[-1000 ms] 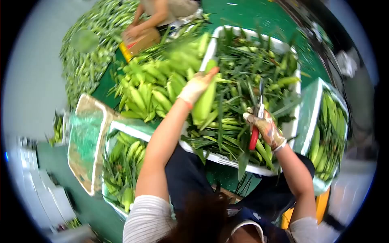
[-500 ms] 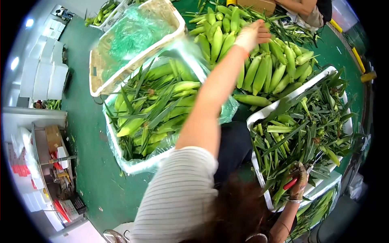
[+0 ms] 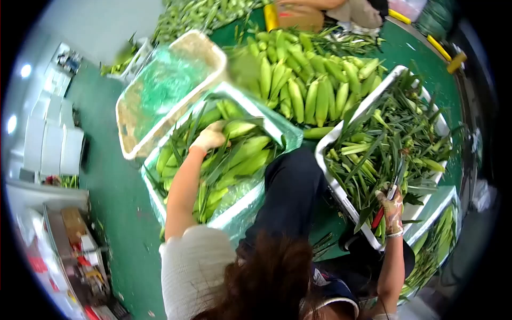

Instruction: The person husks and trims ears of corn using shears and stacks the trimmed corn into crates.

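My left hand (image 3: 210, 137), in a pale glove, is down in the plastic-lined crate (image 3: 154, 205) on the left. Its fingers curl over an ear of corn (image 3: 238, 128) among green husked ears and loose leaves; the fingertips are partly hidden. My right hand (image 3: 391, 207), in a stained glove, is closed around red-handled shears (image 3: 378, 217), blades pointing up and away. It is over the near edge of the white crate (image 3: 335, 196) full of cut leaves and stalks (image 3: 373, 154).
A heap of trimmed corn ears (image 3: 320, 98) lies on the green floor (image 3: 109, 176) ahead. Beyond the lined crate stands a cream crate (image 3: 125, 144) with green plastic (image 3: 173, 77). Another person's arm (image 3: 314, 3) shows at the top. A plastic-lined box of leaves (image 3: 453, 200) stands right.
My left hand has moved from the corn heap back left into the lined crate. The view has shifted. My right hand still holds the shears at the leaf crate.
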`<state>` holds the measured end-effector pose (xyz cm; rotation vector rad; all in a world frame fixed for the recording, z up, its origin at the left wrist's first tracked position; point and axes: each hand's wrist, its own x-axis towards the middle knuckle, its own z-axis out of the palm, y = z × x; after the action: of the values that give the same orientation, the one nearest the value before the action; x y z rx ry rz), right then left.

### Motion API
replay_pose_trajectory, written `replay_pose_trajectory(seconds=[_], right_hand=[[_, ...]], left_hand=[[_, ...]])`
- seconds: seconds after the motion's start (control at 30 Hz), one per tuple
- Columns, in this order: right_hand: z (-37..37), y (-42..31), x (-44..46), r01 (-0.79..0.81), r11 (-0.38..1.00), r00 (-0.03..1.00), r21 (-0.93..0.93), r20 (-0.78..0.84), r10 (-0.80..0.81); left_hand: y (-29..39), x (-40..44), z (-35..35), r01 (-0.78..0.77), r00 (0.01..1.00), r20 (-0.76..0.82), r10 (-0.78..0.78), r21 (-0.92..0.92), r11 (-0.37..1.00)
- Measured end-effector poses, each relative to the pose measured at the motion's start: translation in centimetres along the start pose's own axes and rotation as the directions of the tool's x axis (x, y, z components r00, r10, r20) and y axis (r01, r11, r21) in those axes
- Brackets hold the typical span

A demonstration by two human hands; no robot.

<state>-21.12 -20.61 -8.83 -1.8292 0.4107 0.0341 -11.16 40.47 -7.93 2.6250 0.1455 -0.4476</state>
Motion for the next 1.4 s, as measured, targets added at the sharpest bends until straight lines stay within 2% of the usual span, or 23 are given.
replay_pose_trajectory(seconds=[0.03, 0.1, 0.17, 0.23, 0.3, 0.4, 0.5, 0.57, 0.63, 0.67, 0.77, 0.9, 0.97, 1.0, 1.07, 1.1, 1.13, 1.2, 1.23, 1.27, 1.3, 1.37, 1.4], right_hand=[[-0.4, -1.3, -0.8, 0.003, 0.99, 0.999, -0.138, 0.042, 0.003], [1.0, -5.3, -2.5, 0.274, 0.753, 0.952, -0.598, 0.061, -0.299], [3.2, -10.4, -3.8, 0.251, 0.783, 0.968, -0.569, 0.122, -0.221], [4.5, -12.0, -4.2, 0.347, 0.761, 0.938, -0.548, 0.176, -0.3], [4.9, -13.2, -4.2, 0.434, 0.737, 0.897, -0.518, 0.175, -0.405], [3.8, -15.0, -3.6, 0.375, 0.716, 0.907, -0.589, 0.073, -0.415], [1.5, -14.6, -2.6, 0.374, 0.649, 0.894, -0.662, 0.071, -0.443], [0.5, -13.6, -2.4, 0.368, 0.698, 0.907, -0.615, 0.07, -0.416], [-0.5, -13.5, -2.7, 0.282, 0.767, 0.958, -0.577, 0.12, -0.262], [-1.0, -12.8, -3.0, 0.288, 0.732, 0.952, -0.618, 0.101, -0.29], [-2.4, -10.5, -3.8, 0.274, 0.736, 0.945, -0.618, 0.031, -0.326], [-3.2, -9.8, -3.5, 0.317, 0.677, 0.929, -0.664, 0.074, -0.362], [-3.5, -9.7, -2.7, 0.184, 0.831, 0.982, -0.525, 0.135, -0.132], [-3.4, -8.9, -2.6, 0.244, 0.796, 0.97, -0.554, 0.125, -0.21], [-3.5, -7.9, -2.2, 0.169, 0.813, 0.985, -0.558, 0.122, -0.121], [-3.4, -7.1, -2.3, 0.158, 0.816, 0.987, -0.555, 0.117, -0.112], [-3.5, -6.3, -2.8, 0.051, 0.94, 0.997, -0.338, 0.069, -0.029], [-3.6, -4.3, -2.7, -0.21, 0.974, 0.978, 0.09, 0.022, 0.209], [-3.5, -4.7, -2.4, -0.277, 0.903, 0.954, 0.329, -0.016, 0.298], [-4.5, -5.4, -2.6, -0.304, 0.922, 0.951, 0.241, 0.019, 0.309], [-4.3, -3.6, -1.6, -0.159, 0.987, 0.984, 0.009, -0.078, 0.159], [-3.5, -6.8, -2.1, -0.038, 0.916, 0.993, -0.4, -0.119, -0.011], [-2.5, -6.3, -1.2, 0.103, 0.844, 0.98, -0.526, -0.09, -0.176]], left_hand=[[1.1, 0.0, -0.8, 0.026, 0.996, -0.081, -0.027, -0.014, 1.0], [3.9, 0.0, -3.9, -0.211, 0.975, -0.114, 0.19, -0.223, 0.952], [11.7, -1.1, -6.6, -0.397, 0.916, -0.11, 0.386, -0.386, 0.832], [18.6, -0.6, -7.4, -0.529, 0.846, -0.097, 0.525, -0.283, 0.8], [25.5, 0.5, -6.8, -0.414, 0.836, 0.147, 0.528, -0.463, 0.784], [31.7, 4.1, -2.5, -0.649, 0.594, 0.188, 0.782, -0.462, 0.605], [36.1, 3.7, 1.0, -0.372, 0.635, 0.396, 0.663, -0.596, 0.712], [39.1, 1.6, 1.3, -0.48, 0.65, 0.422, 0.632, -0.418, 0.772], [39.9, 1.5, 2.4, -0.3, 0.616, 0.534, 0.58, -0.521, 0.799], [39.2, 3.0, 4.3, -0.386, 0.539, 0.487, 0.687, -0.582, 0.716], [39.3, 4.1, 6.3, -0.355, 0.526, 0.549, 0.65, -0.552, 0.754], [40.8, 2.4, 8.0, -0.51, 0.484, 0.574, 0.66, -0.428, 0.746], [41.0, 1.6, 8.0, -0.424, 0.518, 0.608, 0.601, -0.428, 0.798], [40.5, 1.8, 8.2, -0.372, 0.509, 0.628, 0.588, -0.455, 0.809], [39.2, 2.8, 8.7, -0.25, 0.462, 0.69, 0.557, -0.502, 0.828], [38.5, 3.1, 8.7, -0.371, 0.473, 0.647, 0.598, -0.469, 0.802], [37.7, 3.5, 8.5, -0.435, 0.518, 0.643, 0.564, -0.369, 0.821], [34.4, 5.4, 8.9, -0.57, 0.573, 0.559, 0.599, -0.253, 0.782], [33.5, 5.5, 8.0, -0.341, 0.597, 0.592, 0.541, -0.422, 0.84], [32.2, 5.4, 7.3, -0.222, 0.681, 0.54, 0.494, -0.491, 0.842], [30.7, 5.1, 6.5, -0.107, 0.757, 0.488, 0.434, -0.562, 0.82], [28.3, 2.3, 3.8, -0.385, 0.914, 0.014, 0.406, -0.29, 0.876], [26.1, 1.3, 2.4, -0.376, 0.926, -0.05, 0.374, -0.201, 0.905]])
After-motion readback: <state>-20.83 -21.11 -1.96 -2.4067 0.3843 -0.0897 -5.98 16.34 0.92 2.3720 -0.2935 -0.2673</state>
